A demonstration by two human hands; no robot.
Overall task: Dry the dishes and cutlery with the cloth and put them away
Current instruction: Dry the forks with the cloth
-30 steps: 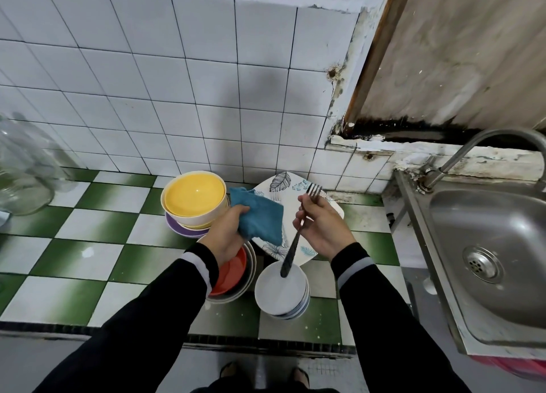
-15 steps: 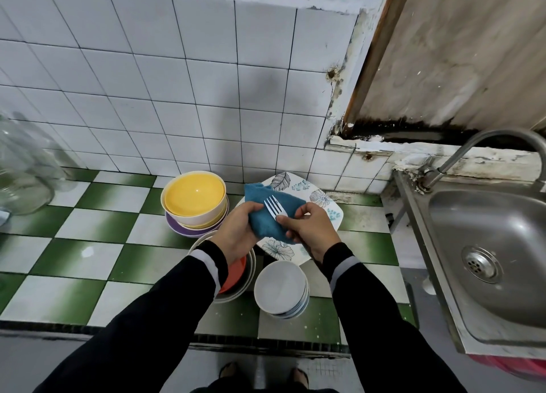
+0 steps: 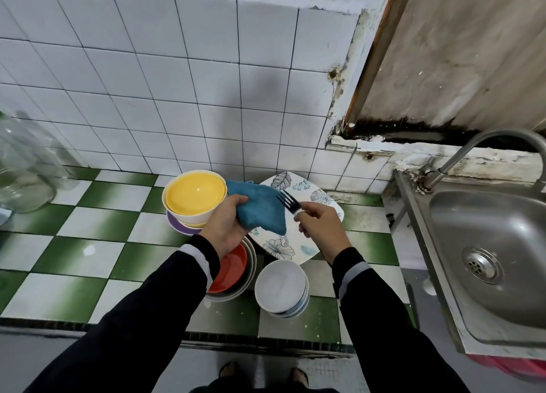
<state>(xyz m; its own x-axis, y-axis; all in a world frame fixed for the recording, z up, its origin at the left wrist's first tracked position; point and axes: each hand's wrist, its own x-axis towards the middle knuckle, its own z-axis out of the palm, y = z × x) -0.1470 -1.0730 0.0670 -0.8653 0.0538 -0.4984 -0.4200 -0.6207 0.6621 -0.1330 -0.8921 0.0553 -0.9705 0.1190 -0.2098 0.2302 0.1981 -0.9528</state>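
Steel sink (image 3: 487, 245), risk: well apart to the right; a dropped fork (image 3: 288, 200) would more likely strike crockery than land there.
Risk to plate (image 3: 313, 245): it lies directly under both hands, so a fork slipping from a wet pinch could chip it.
Risk to bowl piles: the left sleeve hangs over the orange bowl (image 3: 232, 267), and the left hand (image 3: 224, 227) is just beside the yellow bowl (image 3: 193, 192). A wide wiping stroke could nudge either pile.
Grip, left hand: fingers curled round the bunched blue cloth (image 3: 260, 212), held above the plate.
Grip, right hand (image 3: 320, 224): pinches the fork by its handle, tines up at the cloth's right edge; I cannot tell whether they touch.
Count, fixtures: one sink, one tap (image 3: 472, 150), one glass jar (image 3: 20, 168).
Count, dishes: one plate; one yellow bowl on one purple bowl (image 3: 180, 227); one orange bowl nested in paler ones, number unclear; white bowls (image 3: 280, 283), at least three stacked.
Count, small things: one cloth, one fork.
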